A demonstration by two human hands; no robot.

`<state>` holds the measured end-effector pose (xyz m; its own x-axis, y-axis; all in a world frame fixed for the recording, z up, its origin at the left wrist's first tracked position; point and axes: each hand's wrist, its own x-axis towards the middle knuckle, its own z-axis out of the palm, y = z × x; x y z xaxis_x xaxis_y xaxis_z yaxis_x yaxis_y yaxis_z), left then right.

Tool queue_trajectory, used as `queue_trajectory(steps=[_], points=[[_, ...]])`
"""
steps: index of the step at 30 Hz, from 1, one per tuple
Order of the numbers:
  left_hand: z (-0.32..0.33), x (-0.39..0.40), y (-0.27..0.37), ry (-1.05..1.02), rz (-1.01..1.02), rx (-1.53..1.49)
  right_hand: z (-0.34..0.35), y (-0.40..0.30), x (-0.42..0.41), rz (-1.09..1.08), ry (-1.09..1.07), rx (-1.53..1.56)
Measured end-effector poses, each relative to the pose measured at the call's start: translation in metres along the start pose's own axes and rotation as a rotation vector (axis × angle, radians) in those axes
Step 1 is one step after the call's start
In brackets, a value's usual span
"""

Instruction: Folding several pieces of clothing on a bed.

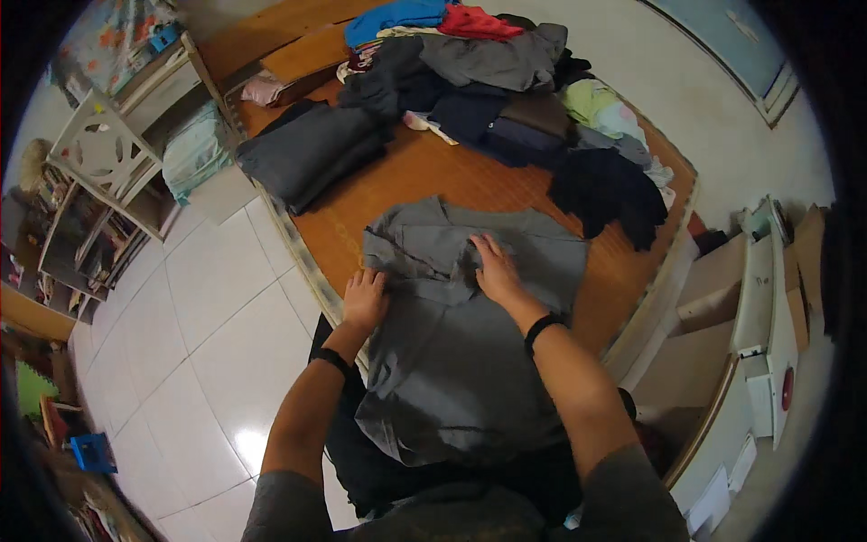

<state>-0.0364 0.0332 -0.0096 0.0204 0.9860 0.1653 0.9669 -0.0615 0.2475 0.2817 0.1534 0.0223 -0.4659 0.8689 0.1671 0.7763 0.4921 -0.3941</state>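
Observation:
A grey shirt (467,366) lies spread before me, its upper part on a brown bed board and its lower end over my lap. One sleeve (420,254) is folded inward across the upper part, with creases along it. My left hand (366,298) touches the shirt's left edge, fingers bent at the folded sleeve; whether it pinches the cloth is hidden. On the shirt's upper middle rests my right hand (498,271), fingers apart and palm down, beside the sleeve's dark end. Both wrists wear black bands.
The brown bed board (352,179) bears a stack of dark folded clothes (311,156) at left. A mixed clothes heap (488,68) sits at the far end, and a black garment (609,196) at right. A white chair (108,146) stands on the tiled floor (203,325).

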Motion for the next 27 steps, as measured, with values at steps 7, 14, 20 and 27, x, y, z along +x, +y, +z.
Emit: queue_trajectory(steps=[7,14,20,27], points=[[0.018,0.003,-0.021,0.024,-0.017,-0.047,0.016,0.013,0.018,0.226,-0.207,-0.019],[-0.016,0.002,-0.02,-0.221,0.041,-0.214,-0.001,0.054,0.007,0.139,-0.326,0.245],[-0.032,0.058,-0.027,-0.032,0.146,-0.287,0.031,0.029,0.022,0.136,0.064,0.25],[0.003,0.102,-0.024,-0.095,0.076,-0.003,0.026,0.048,0.027,0.213,-0.283,0.295]])
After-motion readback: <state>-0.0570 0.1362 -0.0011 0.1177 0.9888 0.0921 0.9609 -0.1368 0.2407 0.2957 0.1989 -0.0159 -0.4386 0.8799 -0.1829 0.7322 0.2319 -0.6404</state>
